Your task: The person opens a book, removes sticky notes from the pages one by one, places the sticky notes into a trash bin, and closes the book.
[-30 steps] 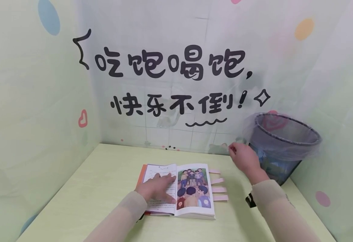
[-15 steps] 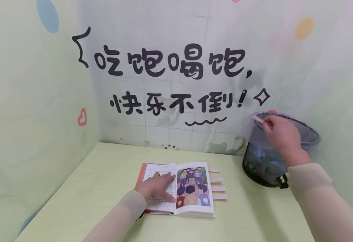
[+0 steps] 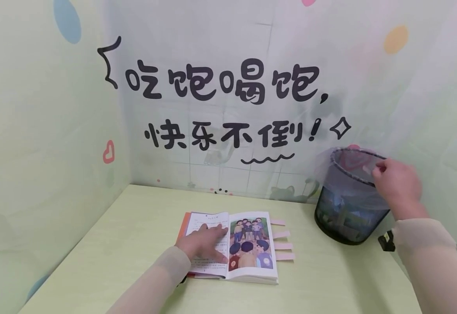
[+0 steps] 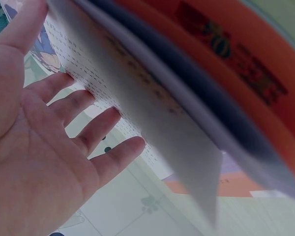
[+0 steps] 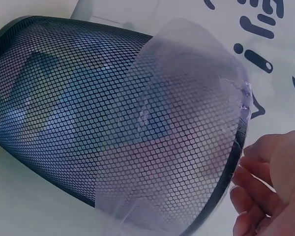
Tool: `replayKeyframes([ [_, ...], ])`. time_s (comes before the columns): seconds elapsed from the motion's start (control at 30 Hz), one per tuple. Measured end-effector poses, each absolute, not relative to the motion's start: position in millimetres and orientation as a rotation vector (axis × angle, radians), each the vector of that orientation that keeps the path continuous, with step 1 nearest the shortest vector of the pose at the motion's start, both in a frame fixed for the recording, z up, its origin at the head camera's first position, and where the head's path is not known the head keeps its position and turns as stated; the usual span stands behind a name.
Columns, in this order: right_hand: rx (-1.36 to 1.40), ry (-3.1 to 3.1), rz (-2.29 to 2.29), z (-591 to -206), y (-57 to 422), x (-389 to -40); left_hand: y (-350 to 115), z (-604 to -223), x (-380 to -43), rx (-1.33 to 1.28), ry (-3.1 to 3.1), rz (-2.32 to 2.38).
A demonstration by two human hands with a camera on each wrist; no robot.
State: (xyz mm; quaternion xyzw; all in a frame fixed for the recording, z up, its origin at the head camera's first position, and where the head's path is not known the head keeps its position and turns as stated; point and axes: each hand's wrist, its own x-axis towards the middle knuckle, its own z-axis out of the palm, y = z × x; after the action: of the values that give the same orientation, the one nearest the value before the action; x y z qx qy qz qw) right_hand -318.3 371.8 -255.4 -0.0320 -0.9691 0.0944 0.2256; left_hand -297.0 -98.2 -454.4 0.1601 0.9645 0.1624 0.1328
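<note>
An open book (image 3: 250, 273) lies on the table, text on its left page and a coloured picture of people on its right. Across the left page my left hand (image 3: 202, 244) is spread, its fingertips (image 4: 132, 142) on the paper in the left wrist view. Several pink page tabs (image 3: 284, 246) stick out from the book's right edge. My right hand (image 3: 398, 183) is at the mouth of the mesh waste bin (image 3: 347, 213), thumb and fingertips together. A small pale pink page tab (image 3: 368, 169), blurred, shows right at those fingertips; the right wrist view hides it behind the rim.
A clear plastic liner (image 5: 147, 162) is folded over the bin's rim, and blurred coloured things show through the mesh. Printed curtains (image 3: 228, 35) enclose the table (image 3: 134, 244) at the back and sides. The bin stands at the table's back right.
My right hand has moved right, from beside the bin, across its rim to over its mouth, carrying a pink page tab. The left hand and the book have stayed put.
</note>
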Motion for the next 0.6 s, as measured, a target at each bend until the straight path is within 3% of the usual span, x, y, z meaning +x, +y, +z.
replayKeyframes([
  [0.37, 0.159, -2.46, 0.426, -269, 326, -310, -99, -457, -300, 0.46, 2.803, 0.462],
  [0.6, 0.313, -2.476, 0.497, -320, 280, -305, -98, -455, -298, 0.439, 2.795, 0.475],
])
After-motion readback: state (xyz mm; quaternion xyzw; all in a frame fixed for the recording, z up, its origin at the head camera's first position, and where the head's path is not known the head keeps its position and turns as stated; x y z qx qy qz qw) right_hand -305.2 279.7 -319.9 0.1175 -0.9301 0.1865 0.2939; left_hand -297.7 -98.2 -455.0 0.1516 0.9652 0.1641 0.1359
